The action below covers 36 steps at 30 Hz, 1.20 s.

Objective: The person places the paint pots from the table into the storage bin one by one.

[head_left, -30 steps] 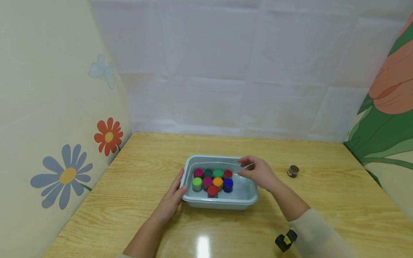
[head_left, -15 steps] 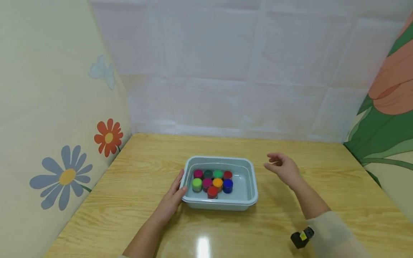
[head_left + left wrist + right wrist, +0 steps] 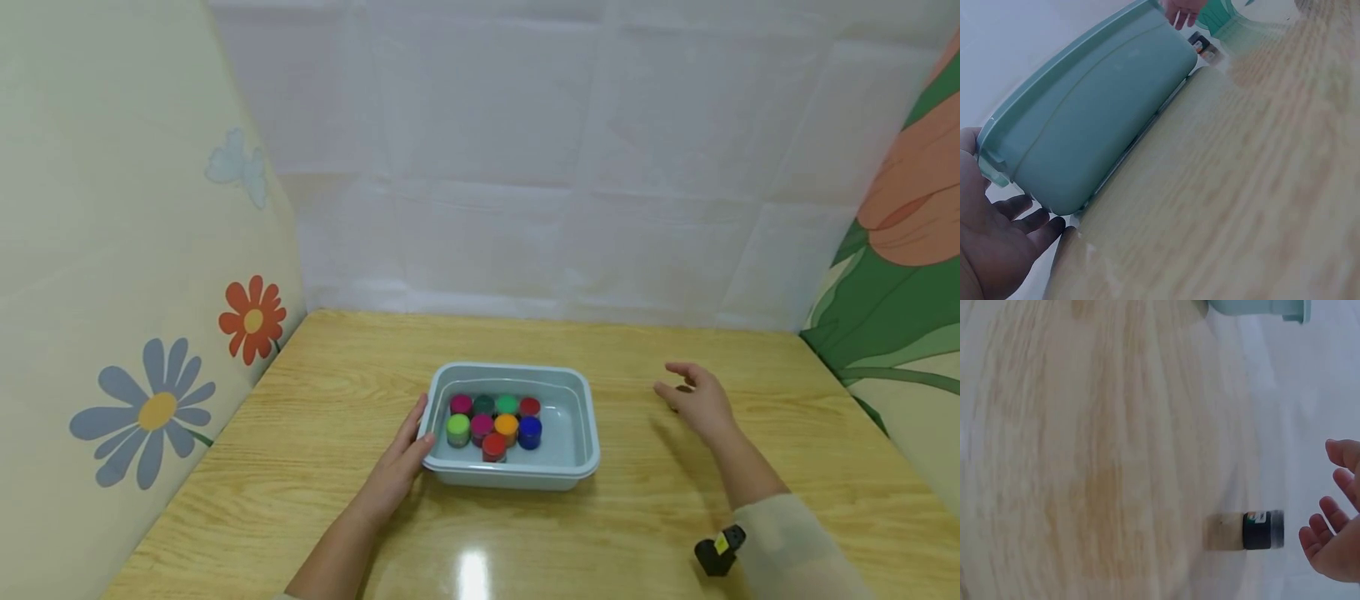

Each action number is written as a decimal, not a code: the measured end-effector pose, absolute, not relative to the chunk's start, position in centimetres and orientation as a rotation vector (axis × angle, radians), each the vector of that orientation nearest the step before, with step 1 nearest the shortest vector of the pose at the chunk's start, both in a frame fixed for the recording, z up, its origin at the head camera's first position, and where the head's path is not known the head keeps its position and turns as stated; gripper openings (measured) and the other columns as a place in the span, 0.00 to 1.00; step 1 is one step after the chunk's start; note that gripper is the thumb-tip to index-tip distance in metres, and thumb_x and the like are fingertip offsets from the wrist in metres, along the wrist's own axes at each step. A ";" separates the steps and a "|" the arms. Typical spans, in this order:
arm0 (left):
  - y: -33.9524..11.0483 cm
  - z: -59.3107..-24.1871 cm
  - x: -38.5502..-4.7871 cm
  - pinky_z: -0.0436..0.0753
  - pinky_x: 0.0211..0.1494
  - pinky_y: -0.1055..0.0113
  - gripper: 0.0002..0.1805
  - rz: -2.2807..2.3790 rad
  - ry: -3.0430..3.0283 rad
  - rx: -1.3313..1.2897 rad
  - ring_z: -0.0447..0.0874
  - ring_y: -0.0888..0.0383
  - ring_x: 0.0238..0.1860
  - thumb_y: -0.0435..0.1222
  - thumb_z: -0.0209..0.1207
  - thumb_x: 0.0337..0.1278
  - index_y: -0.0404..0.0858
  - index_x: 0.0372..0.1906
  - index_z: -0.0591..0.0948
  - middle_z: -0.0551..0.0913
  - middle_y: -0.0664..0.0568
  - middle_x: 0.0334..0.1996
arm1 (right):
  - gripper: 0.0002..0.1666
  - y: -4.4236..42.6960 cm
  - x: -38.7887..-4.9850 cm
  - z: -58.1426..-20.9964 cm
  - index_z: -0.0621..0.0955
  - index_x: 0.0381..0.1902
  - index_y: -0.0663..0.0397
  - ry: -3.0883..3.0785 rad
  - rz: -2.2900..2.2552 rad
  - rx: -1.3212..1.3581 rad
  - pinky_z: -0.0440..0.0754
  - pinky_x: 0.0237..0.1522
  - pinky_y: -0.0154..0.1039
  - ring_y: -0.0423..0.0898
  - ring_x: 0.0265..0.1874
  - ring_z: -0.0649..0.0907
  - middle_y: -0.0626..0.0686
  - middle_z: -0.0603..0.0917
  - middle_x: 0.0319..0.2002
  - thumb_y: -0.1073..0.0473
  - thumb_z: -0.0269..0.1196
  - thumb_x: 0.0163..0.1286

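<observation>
A light blue plastic tub (image 3: 510, 481) stands on the table with several small paint jars in it. Their lids are magenta, green, red, lime, orange and blue, such as the blue-lidded jar (image 3: 529, 432). My left hand (image 3: 392, 475) grips the tub's left end, thumb at the rim and fingers along the outer wall, seen too in the left wrist view. To the tub's right, my right hand (image 3: 705, 404) hovers with fingers loosely bent and nothing held. Just below it stands one dark paint jar (image 3: 1257, 530), mostly hidden by that hand in the head view.
The wooden table (image 3: 360, 358) meets a white sheet (image 3: 480, 167) at the back. Flower-patterned panels (image 3: 157, 408) rise at both sides. A small black camera (image 3: 718, 552) sits on the right wrist.
My right hand has moved away from above the tub, rightwards to the dark jar, which it now mostly covers. The left hand and the tub have stayed in place.
</observation>
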<state>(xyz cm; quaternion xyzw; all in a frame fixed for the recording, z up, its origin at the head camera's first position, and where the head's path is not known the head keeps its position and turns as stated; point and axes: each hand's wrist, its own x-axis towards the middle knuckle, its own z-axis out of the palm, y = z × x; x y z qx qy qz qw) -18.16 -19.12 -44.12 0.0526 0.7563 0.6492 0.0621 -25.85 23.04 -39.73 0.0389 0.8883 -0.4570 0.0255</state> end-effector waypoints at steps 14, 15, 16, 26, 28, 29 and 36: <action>-19.2 -44.1 -18.1 0.53 0.76 0.43 0.35 1.969 2.277 0.157 0.41 0.43 0.79 0.41 0.44 0.74 0.49 0.79 0.47 0.43 0.45 0.80 | 0.40 24.9 -25.9 -41.9 0.58 0.73 0.67 2.693 -1.461 0.241 0.68 0.68 0.59 0.68 0.70 0.63 0.72 0.55 0.73 0.54 0.58 0.72; -19.2 -44.2 -18.1 0.53 0.76 0.43 0.35 1.970 2.275 0.155 0.41 0.43 0.79 0.41 0.44 0.74 0.49 0.79 0.47 0.43 0.45 0.80 | 0.40 25.0 -26.0 -42.0 0.57 0.73 0.67 2.696 -1.453 0.251 0.68 0.67 0.59 0.68 0.69 0.63 0.73 0.56 0.72 0.54 0.58 0.72; -19.2 -44.2 -18.2 0.53 0.76 0.44 0.35 1.968 2.275 0.152 0.41 0.43 0.79 0.41 0.44 0.74 0.49 0.79 0.47 0.43 0.46 0.80 | 0.40 25.1 -26.0 -42.1 0.57 0.74 0.66 2.694 -1.450 0.262 0.69 0.67 0.59 0.68 0.69 0.64 0.73 0.57 0.72 0.53 0.58 0.72; -19.1 -44.1 -18.1 0.53 0.76 0.43 0.34 1.981 2.261 0.156 0.41 0.43 0.79 0.40 0.44 0.75 0.50 0.79 0.47 0.43 0.45 0.80 | 0.39 25.3 -26.2 -42.6 0.60 0.72 0.70 2.751 -1.386 0.285 0.69 0.67 0.57 0.68 0.67 0.66 0.72 0.63 0.69 0.55 0.59 0.72; -19.1 -44.0 -18.1 0.53 0.76 0.43 0.34 1.981 2.262 0.163 0.41 0.43 0.79 0.40 0.43 0.75 0.49 0.79 0.47 0.43 0.44 0.80 | 0.38 25.4 -26.2 -42.6 0.61 0.71 0.70 2.777 -1.354 0.289 0.68 0.67 0.57 0.68 0.66 0.67 0.72 0.65 0.68 0.55 0.59 0.72; -19.1 -44.0 -18.0 0.53 0.76 0.43 0.34 1.981 2.262 0.166 0.41 0.43 0.79 0.40 0.43 0.75 0.49 0.79 0.47 0.43 0.44 0.80 | 0.38 25.4 -26.2 -42.7 0.61 0.71 0.70 2.783 -1.342 0.291 0.68 0.67 0.58 0.68 0.66 0.67 0.72 0.65 0.68 0.54 0.59 0.72; -19.1 -43.8 -17.9 0.53 0.76 0.42 0.34 1.973 2.273 0.161 0.42 0.42 0.79 0.40 0.44 0.75 0.49 0.79 0.47 0.44 0.43 0.80 | 0.39 25.0 -26.2 -42.3 0.62 0.71 0.68 2.775 -1.336 0.278 0.68 0.67 0.59 0.68 0.65 0.68 0.72 0.66 0.68 0.52 0.60 0.71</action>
